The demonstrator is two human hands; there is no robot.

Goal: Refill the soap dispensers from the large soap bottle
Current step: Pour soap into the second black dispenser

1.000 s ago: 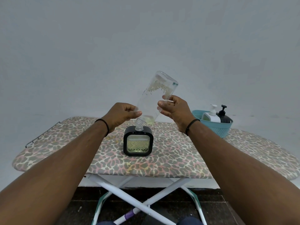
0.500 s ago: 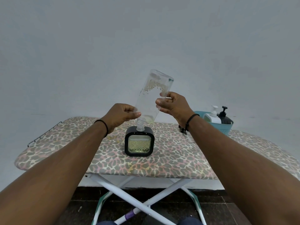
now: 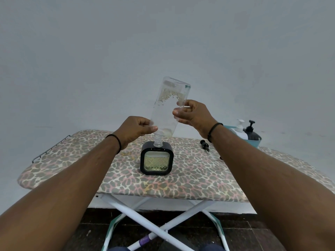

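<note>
The ironing board (image 3: 190,180) with its spotted cover serves as the work table, and everything for the job sits on it. Above its middle the large soap bottle (image 3: 169,107) is held upside down and leaning a little to the right, its threaded neck resting in the top opening of the square black dispenser (image 3: 157,159), so that what soap is left can drain straight down without spilling onto the cover. The bottle looks almost empty: only foam clings near its raised base and a small pale pool sits at the shoulder, while the dispenser's window shows yellowish liquid nearly to the top, so this fill seems close to done. At the far right edge a teal basket (image 3: 254,142) holds 2 more pump bottles, 1 white (image 3: 239,130) and 1 black (image 3: 252,134), probably kept together there to wait their turn. The right hand (image 3: 194,115) grips the upper body of the bottle, fingers curled around it to set the tilt; the left hand (image 3: 135,128) pinches the bottle's shoulder with thumb and curled fingers, steadying the neck over the hole. A small black pump head (image 3: 204,144) lies on the cover just right of the dispenser, likely taken off to open it.
</note>
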